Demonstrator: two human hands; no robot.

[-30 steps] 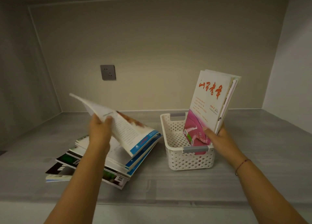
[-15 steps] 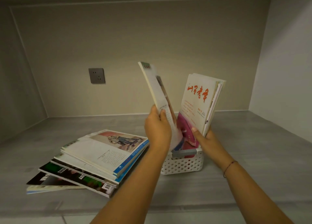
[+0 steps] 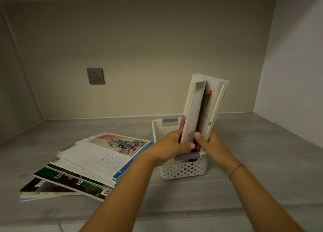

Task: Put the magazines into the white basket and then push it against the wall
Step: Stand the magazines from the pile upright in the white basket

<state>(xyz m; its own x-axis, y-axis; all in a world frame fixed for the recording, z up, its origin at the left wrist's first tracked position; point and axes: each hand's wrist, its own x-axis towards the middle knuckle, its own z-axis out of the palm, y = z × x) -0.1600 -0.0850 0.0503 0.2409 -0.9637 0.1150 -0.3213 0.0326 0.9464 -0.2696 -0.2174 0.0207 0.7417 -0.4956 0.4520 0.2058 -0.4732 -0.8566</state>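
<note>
One white perforated plastic basket (image 3: 183, 169); one grey square wall socket (image 3: 95, 76); at least five flat-stacked glossy magazines (image 3: 97, 155); roughly three upright magazines (image 3: 201, 109).

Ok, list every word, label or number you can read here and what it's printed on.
"JAY" above cut-off "BR": white letters on the dark magazine in the pile.
Print block on the pile's top magazine: too small to read.
Label on the green-labelled magazine in the white basket: blurred.
Title on the red-titled magazine beside it: mostly hidden.
</note>
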